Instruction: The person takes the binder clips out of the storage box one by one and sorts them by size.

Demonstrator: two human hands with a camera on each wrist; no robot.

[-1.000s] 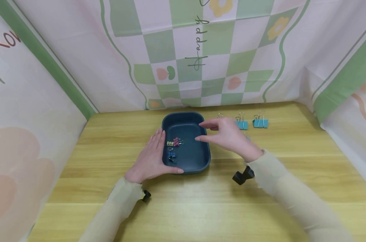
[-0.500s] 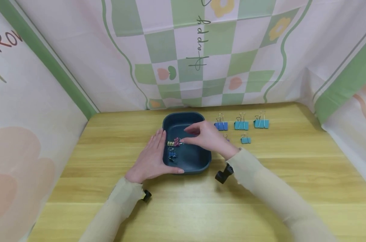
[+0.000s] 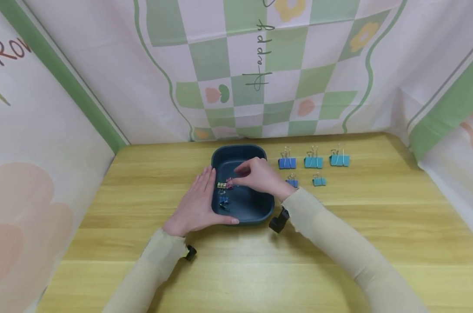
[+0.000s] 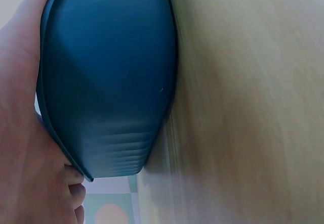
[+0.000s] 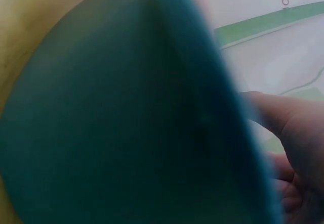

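Note:
A dark blue tray [image 3: 252, 213] stands on the wooden table. My left hand [image 3: 193, 204] rests along its left side, fingers straight and thumb on the near rim; the left wrist view shows this hand against the tray's rim [image 4: 43, 82]. Inside the tray lie a pink binder clip [image 3: 230, 183], a yellow patterned binder clip [image 3: 221, 185] and a small blue binder clip [image 3: 223, 200] with a dark clip beside it. My right hand [image 3: 259, 176] reaches over the right side, thumb tip at the pink clip, index finger apart above it. In the right wrist view the tray hides its fingertips.
Right of the tray, a large blue binder clip [image 3: 287, 163] and two large teal ones [image 3: 313, 162] stand in a row. In front of them are a small blue clip [image 3: 292, 183] and a small teal clip [image 3: 319, 181]. A patterned curtain [image 3: 209, 56] hangs behind the table.
My right hand has moved left from the tray's right rim to the pink clip, its thumb and index finger drawing closer together. The left hand has stayed on the tray.

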